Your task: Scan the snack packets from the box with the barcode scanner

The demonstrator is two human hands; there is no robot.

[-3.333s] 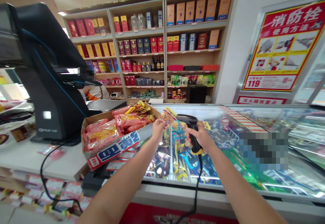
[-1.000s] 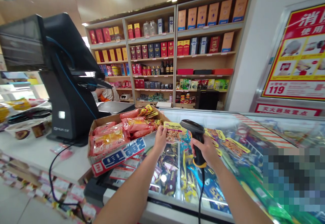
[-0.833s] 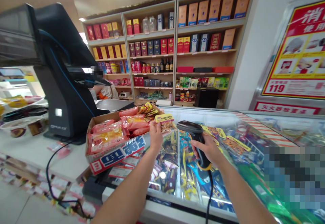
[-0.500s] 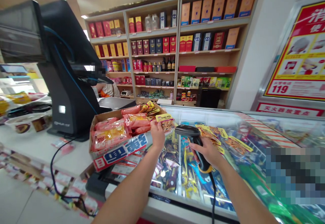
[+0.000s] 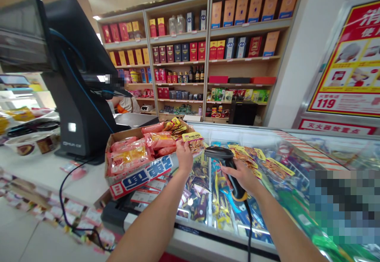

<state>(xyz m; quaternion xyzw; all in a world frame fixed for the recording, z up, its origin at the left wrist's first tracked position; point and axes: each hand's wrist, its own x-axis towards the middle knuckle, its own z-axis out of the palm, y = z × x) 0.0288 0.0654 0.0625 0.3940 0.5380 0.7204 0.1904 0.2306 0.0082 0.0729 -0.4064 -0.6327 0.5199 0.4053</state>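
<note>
My left hand (image 5: 184, 155) pinches a yellow-topped snack packet (image 5: 194, 141) at the right end of an open cardboard box (image 5: 142, 183). Pink-wrapped packs (image 5: 129, 159) fill most of that box, and a few more yellow-topped packets (image 5: 175, 127) lie at its far corner. In my right hand (image 5: 240, 175) is a black barcode scanner (image 5: 221, 153), its head turned left toward the packet and its cable hanging down. Beyond that hand, several loose snack packets (image 5: 255, 159) rest on the glass top of the freezer (image 5: 208, 230).
At left a black checkout terminal (image 5: 74, 92) stands on a white counter (image 5: 32, 163), a black cable (image 5: 63, 198) looping over its edge. A green bag (image 5: 308, 222) lies at lower right. Shelves (image 5: 181, 64) of boxes and bottles line the back wall; a person (image 5: 127, 104) is partly hidden behind the terminal.
Almost nothing differs. Both hands keep their places, the left on the snack packet and the right on the barcode scanner; the view has shifted very slightly.
</note>
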